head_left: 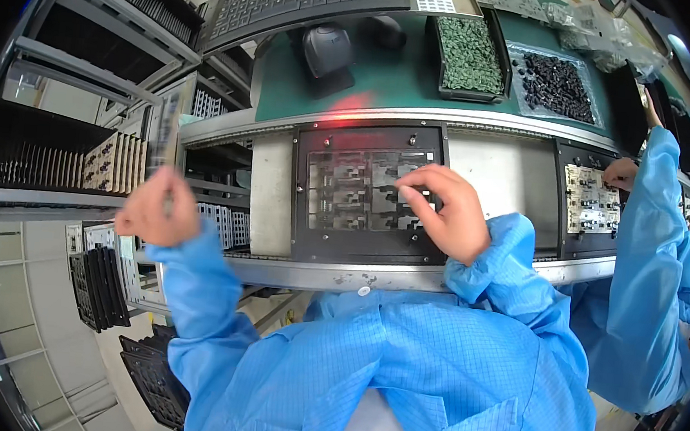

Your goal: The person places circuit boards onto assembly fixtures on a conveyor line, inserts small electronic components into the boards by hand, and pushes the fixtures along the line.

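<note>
Left hand (163, 209), blurred and curled, is left of the black rectangular fixture frame (350, 245), just below a blurred, thin upright panel (165, 122); from my remote seat I cannot tell whether it grips. Right hand (453, 217) arches over the frame's right side, thumb and forefinger nearly meeting, any pinch unclear.

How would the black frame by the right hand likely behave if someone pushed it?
The black frame probably stays stiff, given its broad, flat border. It seems unlikely to tip or roll, since it lies flat and is wide. It might slide sideways along the front metal rail, which runs beside it.
</note>
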A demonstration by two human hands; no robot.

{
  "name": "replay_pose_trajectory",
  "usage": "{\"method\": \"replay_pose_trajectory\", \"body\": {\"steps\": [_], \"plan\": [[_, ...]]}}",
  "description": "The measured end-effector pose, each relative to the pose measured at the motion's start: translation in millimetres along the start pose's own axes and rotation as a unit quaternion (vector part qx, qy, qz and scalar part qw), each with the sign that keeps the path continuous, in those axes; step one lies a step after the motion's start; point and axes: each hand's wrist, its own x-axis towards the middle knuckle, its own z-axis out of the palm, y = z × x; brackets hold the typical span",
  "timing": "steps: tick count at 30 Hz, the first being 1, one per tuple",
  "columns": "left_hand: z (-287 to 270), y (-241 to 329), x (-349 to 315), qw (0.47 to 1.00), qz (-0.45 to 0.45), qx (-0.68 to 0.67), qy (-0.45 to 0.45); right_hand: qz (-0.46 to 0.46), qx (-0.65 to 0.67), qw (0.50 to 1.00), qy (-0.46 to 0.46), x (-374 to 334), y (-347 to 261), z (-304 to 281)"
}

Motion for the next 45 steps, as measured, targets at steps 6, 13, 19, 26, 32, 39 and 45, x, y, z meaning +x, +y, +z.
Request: {"method": "replay_pose_trajectory", "body": {"steps": [6, 13, 19, 26, 32, 39, 45], "plan": [[-43.9, 164.8, 6.4, 0.928, 0.244, -0.257, -0.114, 0.134, 0.455, 0.880, -0.011, 17.9, -20.9, 21.6], [-39.4, 192.6, -11.2, 0.905, 0.153, -0.340, -0.207, 0.178, 0.438, 0.880, 0.048, 29.9, 6.9, 5.4], [-38.2, 166.6, -30.8, 0.918, 0.053, -0.299, -0.256, 0.199, 0.411, 0.888, 0.043, 63.9, 39.1, -7.3], [-50.7, 147.0, -47.5, 0.926, 0.004, -0.248, -0.283, 0.199, 0.413, 0.887, 0.058, 72.7, 54.2, -17.8], [-47.3, 136.9, -56.2, 0.932, -0.034, -0.213, -0.290, 0.205, 0.357, 0.910, 0.045, 53.2, 41.8, -28.0], [-59.2, 120.0, -57.9, 0.907, -0.125, -0.224, -0.334, 0.174, 0.315, 0.933, 0.020, -28.8, 60.6, -24.1], [-62.3, 132.6, -63.3, 0.851, -0.121, -0.330, -0.390, 0.186, 0.295, 0.935, 0.056, -37.2, 75.2, -2.2]]}}
